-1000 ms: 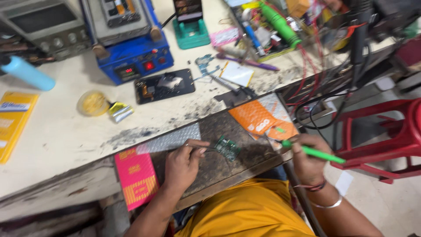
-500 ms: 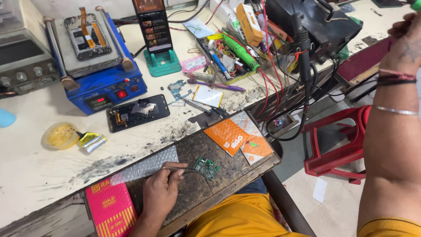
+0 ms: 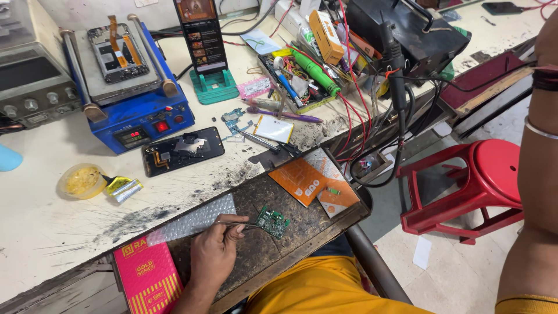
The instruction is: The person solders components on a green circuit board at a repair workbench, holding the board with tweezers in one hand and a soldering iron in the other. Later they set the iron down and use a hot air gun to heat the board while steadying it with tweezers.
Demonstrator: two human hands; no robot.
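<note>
At the near edge of a scorched pull-out tray (image 3: 302,247), the left hand (image 3: 214,254) pinches metal tweezers (image 3: 235,224) whose tips touch a small green circuit board (image 3: 272,221) lying at the tray's middle. The right arm (image 3: 532,192) rises at right, its hand out of view, so its fingers cannot be judged. Farther off lie an opened phone (image 3: 183,151) and a blue heating station (image 3: 131,87).
</note>
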